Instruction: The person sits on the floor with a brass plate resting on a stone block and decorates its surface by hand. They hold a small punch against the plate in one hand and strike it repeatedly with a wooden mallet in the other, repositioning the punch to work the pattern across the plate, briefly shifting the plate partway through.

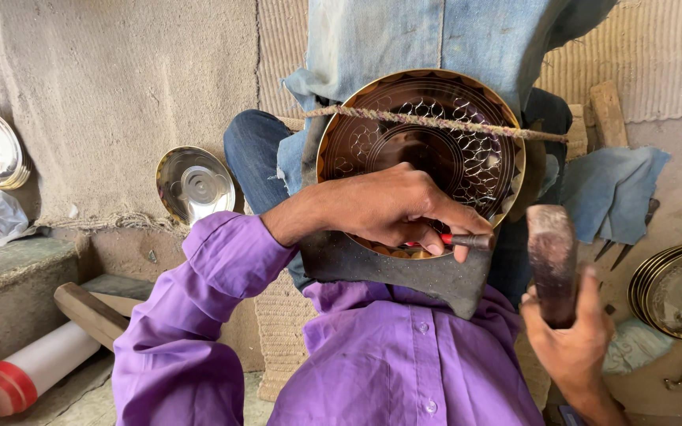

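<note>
Rough woven cloth (120, 87) hangs behind you and the floor around your knees is bare and dusty, with shiny metal plates (195, 183) lying off beyond your left elbow and a stack of engraved plates (679, 290) out past your right hand. Your left hand (392, 209) comes in across your body on a bent, purple-sleeved arm, wrist cocked, knuckles up and fingers curled down; it is clenched on a small punch with a red band (463, 240), pinched between thumb and fingertips so the tool points sideways out of your grip. Directly under that hand sits the dark engraved round plate (424, 146), tilted toward you on a dark metal block (396, 264) in your lap, with a twisted cord (436, 122) stretched across its face just above your knuckles. Your right hand (574, 335) rises from below, forearm steep, fingers wrapped tight around the handle of a hammer (552, 260) whose worn head stands upright above your fist, near the punch's end but apart from it. A blue rag (613, 189) lies beyond the hammer, and a white tube with a red cap (29, 371) lies well below your left elbow.
</note>
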